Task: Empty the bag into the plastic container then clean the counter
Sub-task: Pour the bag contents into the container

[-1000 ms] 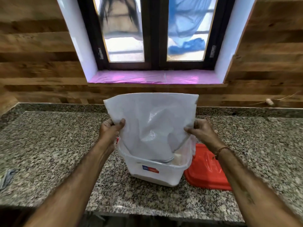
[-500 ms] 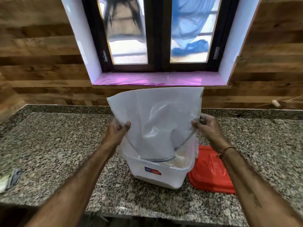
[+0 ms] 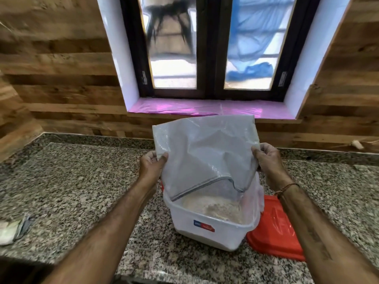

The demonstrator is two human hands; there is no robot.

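Observation:
A white plastic bag point(image 3: 205, 152) hangs upside down over the plastic container point(image 3: 207, 228), its open mouth just above the rim. My left hand point(image 3: 150, 168) pinches the bag's left edge and my right hand point(image 3: 268, 160) grips its right edge. The white, translucent container stands on the speckled granite counter point(image 3: 82, 191) and holds pale flour-like powder point(image 3: 213, 208). The bag looks slack and mostly flat.
The container's red lid point(image 3: 274, 232) lies on the counter right beside it. A crumpled cloth point(image 3: 12, 230) rests at the far left near the counter's front edge. A wood-panelled wall and a window with a pink sill point(image 3: 205, 108) stand behind.
Both hands have lifted the bag higher, so its mouth has come up out of the container and the powder inside the container now shows.

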